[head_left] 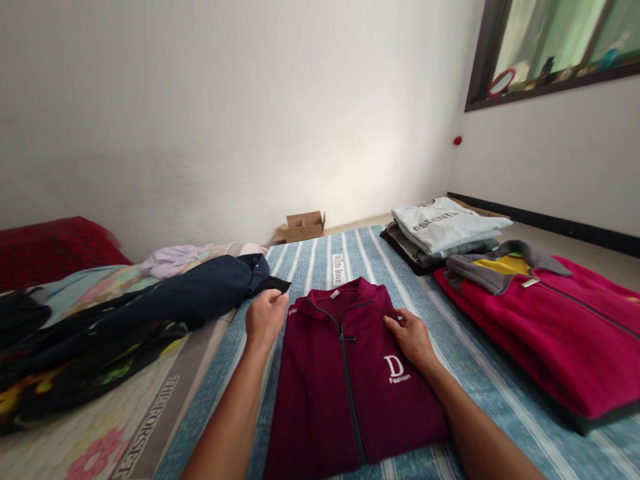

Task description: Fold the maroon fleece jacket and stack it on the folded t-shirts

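Note:
A folded maroon zip-up jacket [345,380] lies on the blue striped mat [480,347], with its collar away from me and a white "D Fashion" mark on the chest. My right hand [409,338] rests on the jacket's upper chest, just above and beside that mark. My left hand [265,318] hovers at the jacket's other shoulder edge, fingers loosely curled and holding nothing I can see. Its fingertips are close to the black cuff of a dark navy garment [200,293].
To the right lie a folded crimson fleece jacket with a grey collar [545,327] and a stack of folded shirts [440,230]. A patterned quilt [100,407] and a red pillow [55,252] lie at left. A cardboard box [300,227] sits by the white wall [210,113].

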